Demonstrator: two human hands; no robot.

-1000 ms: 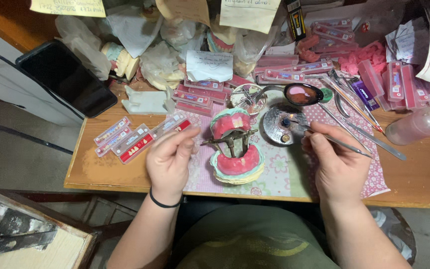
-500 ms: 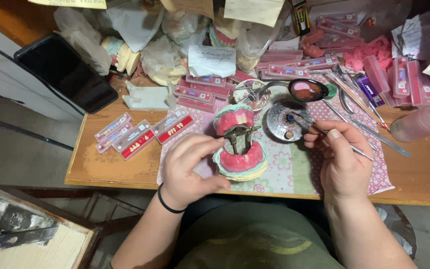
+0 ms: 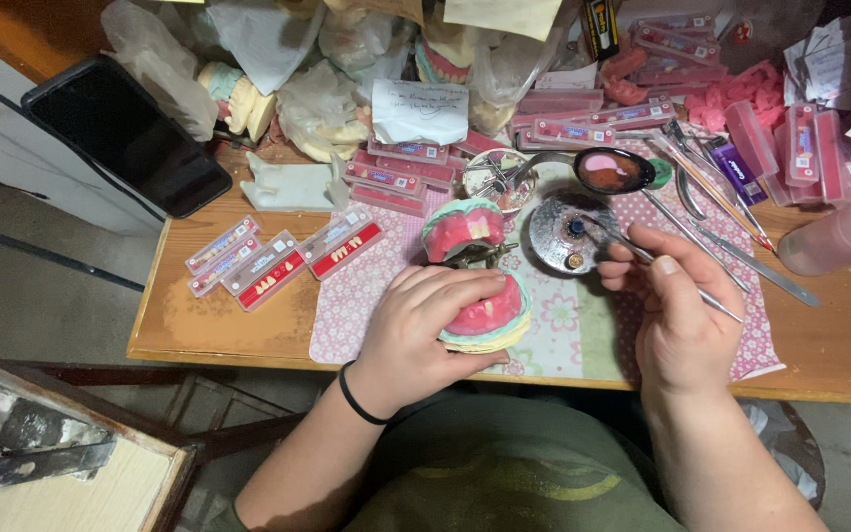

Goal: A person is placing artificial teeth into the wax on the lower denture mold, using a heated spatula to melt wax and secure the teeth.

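Note:
A hinged dental model (image 3: 475,271) with pink wax gums and a few white teeth stands open on a patterned mat (image 3: 563,325). My left hand (image 3: 416,330), with a black band at the wrist, grips its lower half from the left. My right hand (image 3: 677,315) holds a thin metal tool (image 3: 657,261) like a pen. The tool's tip rests over a small round metal dish (image 3: 568,232) just right of the model.
Flat trays of false teeth (image 3: 268,261) lie to the left. More trays, pink wax pieces (image 3: 741,94), metal tools (image 3: 731,232), a spoon of pink wax (image 3: 613,169) and a clear bottle (image 3: 839,236) crowd the back and right. A black phone (image 3: 125,133) lies at far left.
My left hand has gone from hovering with spread fingers left of the model to closing around its lower half. My right hand stays at the dish with the tool.

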